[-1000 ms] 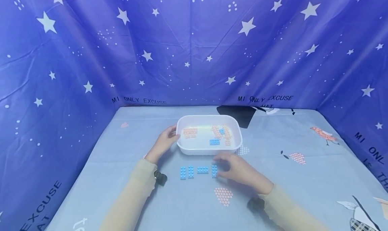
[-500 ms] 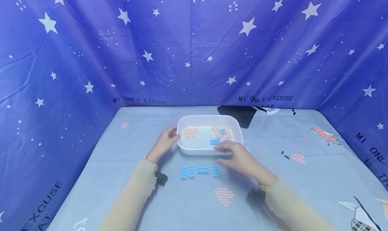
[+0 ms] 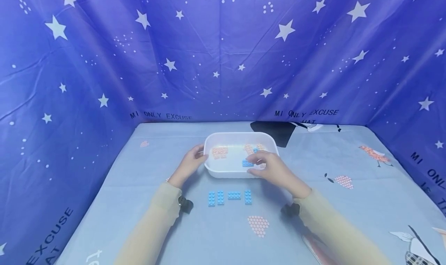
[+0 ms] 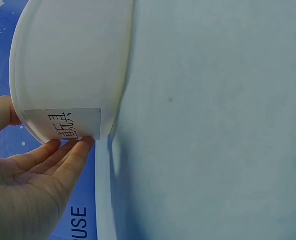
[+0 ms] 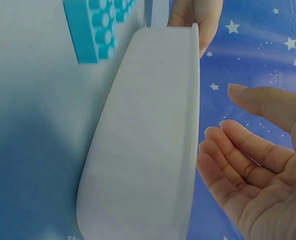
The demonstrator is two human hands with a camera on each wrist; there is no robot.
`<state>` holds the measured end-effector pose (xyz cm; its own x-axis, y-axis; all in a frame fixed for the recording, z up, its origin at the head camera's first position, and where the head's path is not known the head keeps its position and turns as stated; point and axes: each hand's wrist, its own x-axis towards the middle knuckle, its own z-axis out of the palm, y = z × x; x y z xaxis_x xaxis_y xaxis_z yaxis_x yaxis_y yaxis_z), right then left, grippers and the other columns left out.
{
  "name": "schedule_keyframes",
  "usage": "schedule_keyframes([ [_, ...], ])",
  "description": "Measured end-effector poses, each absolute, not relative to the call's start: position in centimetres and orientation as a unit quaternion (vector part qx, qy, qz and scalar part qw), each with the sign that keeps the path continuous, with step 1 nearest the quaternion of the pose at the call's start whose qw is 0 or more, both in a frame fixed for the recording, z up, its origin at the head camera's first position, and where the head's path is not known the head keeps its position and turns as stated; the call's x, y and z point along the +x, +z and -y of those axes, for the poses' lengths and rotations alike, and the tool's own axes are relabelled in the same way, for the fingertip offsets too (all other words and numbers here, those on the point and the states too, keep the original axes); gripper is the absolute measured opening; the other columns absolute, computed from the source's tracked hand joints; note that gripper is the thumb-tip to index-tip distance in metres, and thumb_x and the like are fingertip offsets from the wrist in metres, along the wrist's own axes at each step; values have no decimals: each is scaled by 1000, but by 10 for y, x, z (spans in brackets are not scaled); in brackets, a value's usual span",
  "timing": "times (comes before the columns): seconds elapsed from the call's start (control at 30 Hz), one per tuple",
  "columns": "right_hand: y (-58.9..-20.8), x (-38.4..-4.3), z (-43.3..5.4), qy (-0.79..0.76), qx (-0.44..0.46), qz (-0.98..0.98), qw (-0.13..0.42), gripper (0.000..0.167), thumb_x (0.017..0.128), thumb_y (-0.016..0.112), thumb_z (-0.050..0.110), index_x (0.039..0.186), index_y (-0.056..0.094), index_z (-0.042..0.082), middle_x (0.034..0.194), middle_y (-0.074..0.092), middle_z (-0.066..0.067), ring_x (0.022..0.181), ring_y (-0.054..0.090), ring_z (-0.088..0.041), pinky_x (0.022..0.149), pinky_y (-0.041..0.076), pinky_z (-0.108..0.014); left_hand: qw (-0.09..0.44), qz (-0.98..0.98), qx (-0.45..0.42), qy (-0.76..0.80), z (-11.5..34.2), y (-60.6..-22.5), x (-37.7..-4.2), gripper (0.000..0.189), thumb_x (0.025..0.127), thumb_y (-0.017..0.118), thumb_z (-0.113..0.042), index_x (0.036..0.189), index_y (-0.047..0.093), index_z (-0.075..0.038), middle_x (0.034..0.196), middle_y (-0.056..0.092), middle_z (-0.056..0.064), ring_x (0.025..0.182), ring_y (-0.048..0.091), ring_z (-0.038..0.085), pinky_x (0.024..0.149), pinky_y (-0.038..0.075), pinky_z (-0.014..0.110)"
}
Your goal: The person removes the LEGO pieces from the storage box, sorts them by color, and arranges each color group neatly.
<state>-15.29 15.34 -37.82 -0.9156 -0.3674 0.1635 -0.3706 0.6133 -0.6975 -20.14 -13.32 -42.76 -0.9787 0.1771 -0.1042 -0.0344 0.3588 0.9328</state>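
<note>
A white plastic tub (image 3: 226, 175) stands mid-table, with peach-orange toy bricks (image 3: 220, 152) and blue toy bricks (image 3: 246, 163) inside. My left hand (image 3: 191, 162) holds the tub's left end, thumb at the rim and fingers against the labelled outer wall (image 4: 63, 124). Over the tub's front right side is my right hand (image 3: 271, 168), its thumb and fingers apart. The right wrist view has nothing between the fingers of this hand (image 5: 260, 180). Several blue bricks lie in a row on the cloth before the tub, among them a sideways one (image 3: 234, 195) and an upright-lying one (image 3: 248, 197).
A pale blue printed cloth (image 3: 139, 226) covers the table. Purple-blue curtains with white stars (image 3: 219, 83) enclose the back and sides. Dark wrist camera mounts (image 3: 186, 205) sit under the wrists.
My right hand has moved up and away from the rightmost brick of the row, over the tub's front rim. That brick stays on the cloth. The left hand keeps its place on the tub.
</note>
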Motion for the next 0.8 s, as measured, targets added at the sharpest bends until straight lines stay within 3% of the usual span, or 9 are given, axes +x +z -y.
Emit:
schedule_keyframes([
  [0.8,-392,-176,-155,394,192,899,2,31,79,77,8,108,70,0,101,71,-15,97,66,-31,89,57,-44,97,-829,43,549,133,-428,-203,55,97,57,-26,147,38,-11,152,40,12,135,45,34,112,38,52],
])
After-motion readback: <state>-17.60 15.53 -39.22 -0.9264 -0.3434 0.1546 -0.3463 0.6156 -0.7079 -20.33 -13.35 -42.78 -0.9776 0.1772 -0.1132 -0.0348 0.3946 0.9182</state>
